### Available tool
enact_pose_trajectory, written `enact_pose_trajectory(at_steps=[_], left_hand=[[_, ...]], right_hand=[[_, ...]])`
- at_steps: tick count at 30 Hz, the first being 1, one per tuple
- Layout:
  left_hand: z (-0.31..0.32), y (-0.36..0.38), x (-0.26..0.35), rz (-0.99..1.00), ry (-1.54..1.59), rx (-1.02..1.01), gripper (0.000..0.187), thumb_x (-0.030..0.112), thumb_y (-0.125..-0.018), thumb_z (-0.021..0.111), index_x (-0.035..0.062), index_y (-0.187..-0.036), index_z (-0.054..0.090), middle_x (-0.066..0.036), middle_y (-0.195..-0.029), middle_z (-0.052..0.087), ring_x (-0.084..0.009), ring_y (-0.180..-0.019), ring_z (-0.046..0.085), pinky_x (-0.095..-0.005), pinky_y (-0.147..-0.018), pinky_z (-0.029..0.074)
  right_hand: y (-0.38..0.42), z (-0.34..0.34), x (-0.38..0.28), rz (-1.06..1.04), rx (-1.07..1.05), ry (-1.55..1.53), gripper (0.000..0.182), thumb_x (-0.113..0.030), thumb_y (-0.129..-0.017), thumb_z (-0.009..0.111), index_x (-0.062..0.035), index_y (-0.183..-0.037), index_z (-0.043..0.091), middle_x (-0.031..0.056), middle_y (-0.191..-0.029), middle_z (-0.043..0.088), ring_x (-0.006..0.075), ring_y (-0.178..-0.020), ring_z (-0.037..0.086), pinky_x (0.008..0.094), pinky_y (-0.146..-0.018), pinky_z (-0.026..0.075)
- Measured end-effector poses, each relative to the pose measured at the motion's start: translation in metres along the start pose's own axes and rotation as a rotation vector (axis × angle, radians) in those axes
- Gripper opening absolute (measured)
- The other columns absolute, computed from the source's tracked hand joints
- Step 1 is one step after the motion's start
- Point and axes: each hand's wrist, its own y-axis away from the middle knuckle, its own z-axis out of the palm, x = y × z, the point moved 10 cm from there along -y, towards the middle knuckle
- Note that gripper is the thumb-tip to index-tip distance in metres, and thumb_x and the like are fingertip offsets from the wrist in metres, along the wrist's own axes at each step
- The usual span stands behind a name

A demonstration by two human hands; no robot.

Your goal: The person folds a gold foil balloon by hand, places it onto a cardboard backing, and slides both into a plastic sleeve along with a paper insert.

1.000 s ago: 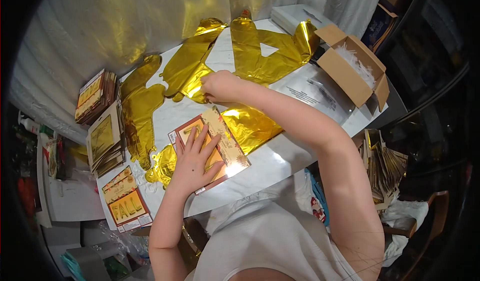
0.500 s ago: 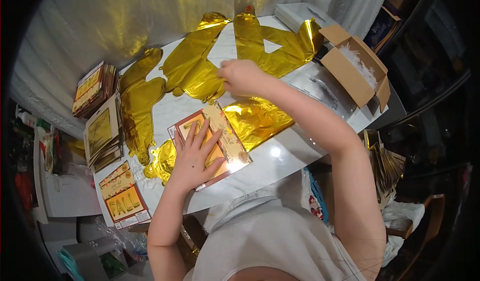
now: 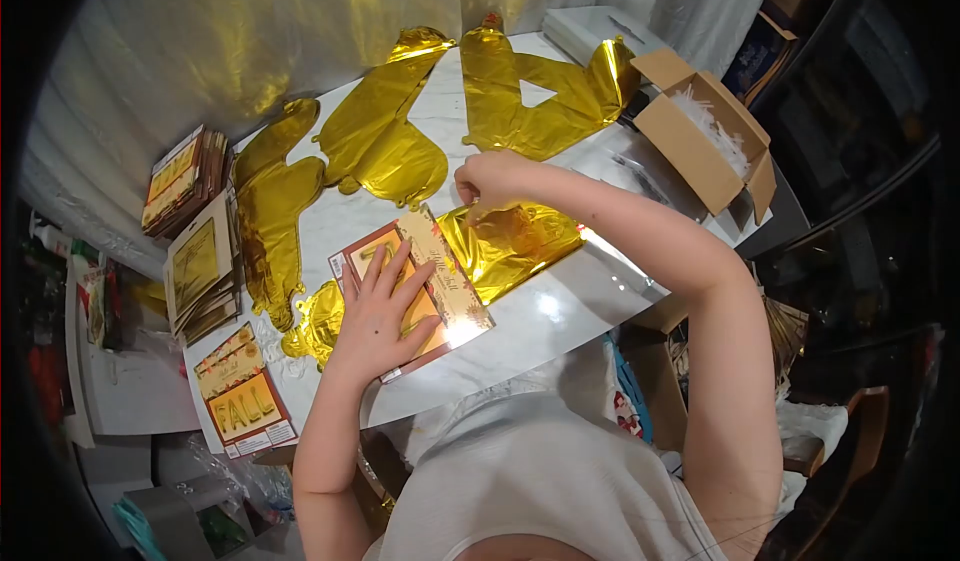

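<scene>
The left hand [image 3: 378, 321] lies flat with fingers spread, pressing on a card [image 3: 455, 286] near the front of the white table [image 3: 545, 326]. The card sits tilted, with folded gold foil [image 3: 515, 261] along its right side and a crinkled gold piece [image 3: 318, 316] poking out at its left. The right hand [image 3: 495, 176] is over the back edge of the folded foil, fingers curled inward; they are turned from view, so I cannot tell whether they pinch anything. Behind, three flat foil shapes lie across the table: a bent one [image 3: 270, 206] at left, one [image 3: 385, 126] in the middle, and one with a triangular hole [image 3: 490, 91] at right. A carton [image 3: 690, 161] with white strips [image 3: 710, 126] inside stands at the right end. At the left edge are a card stack [image 3: 175, 186], some packs [image 3: 200, 266] and a FALL card [image 3: 243, 406].
</scene>
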Motion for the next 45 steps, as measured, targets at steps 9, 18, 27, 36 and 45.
enact_pose_trajectory(at_steps=[9,18,27,36,45], left_hand=[[-0.003,0.004,-0.002,-0.001,0.025,-0.012,0.070,0.050,-0.094,0.070,0.0243,-0.158,0.055,-0.013,-0.173,0.036,-0.0419,-0.162,0.026,-0.0698,-0.128,0.009],[-0.004,0.006,-0.002,-0.020,0.054,-0.005,0.071,0.050,-0.092,0.072,0.0269,-0.158,0.055,-0.012,-0.173,0.036,-0.0440,-0.161,0.027,-0.0723,-0.128,0.006],[-0.001,0.007,-0.004,-0.041,0.021,-0.008,0.071,0.051,-0.094,0.070,0.0264,-0.158,0.055,-0.013,-0.172,0.037,-0.0406,-0.161,0.028,-0.0700,-0.128,0.011],[-0.001,0.006,-0.004,-0.027,0.037,0.002,0.072,0.054,-0.093,0.072,0.0277,-0.158,0.055,-0.014,-0.172,0.037,-0.0431,-0.160,0.029,-0.0759,-0.125,0.011],[0.019,0.020,-0.016,-0.126,0.687,-0.106,0.051,0.040,-0.099,0.071,0.0123,-0.142,0.067,-0.011,-0.142,0.067,-0.0318,-0.133,0.060,-0.0454,-0.120,0.042]], right_hand=[[-0.016,0.006,-0.008,0.001,-0.108,0.035,0.022,-0.027,-0.074,0.087,-0.0103,-0.084,0.077,0.0081,-0.083,0.077,0.0279,-0.077,0.071,0.0409,-0.070,0.056],[-0.013,0.015,0.006,0.169,-0.339,-0.193,0.033,-0.029,-0.074,0.094,-0.0040,-0.087,0.078,0.0066,-0.082,0.076,0.0207,-0.072,0.071,0.0372,-0.064,0.056],[0.003,0.021,0.023,0.291,-0.627,-0.178,0.036,-0.025,-0.080,0.096,-0.0017,-0.103,0.082,0.0077,-0.091,0.079,0.0202,-0.076,0.074,0.0390,-0.068,0.060],[0.015,-0.002,-0.026,0.274,-0.778,-0.354,0.023,-0.033,-0.091,0.086,-0.0133,-0.084,0.076,-0.0014,-0.075,0.070,0.0093,-0.061,0.062,0.0262,-0.054,0.051],[-0.005,-0.011,-0.158,0.097,-0.675,-0.668,0.040,-0.038,-0.112,0.056,-0.0008,-0.118,0.069,0.0131,-0.113,0.080,0.0225,-0.098,0.079,0.0369,-0.087,0.062]])
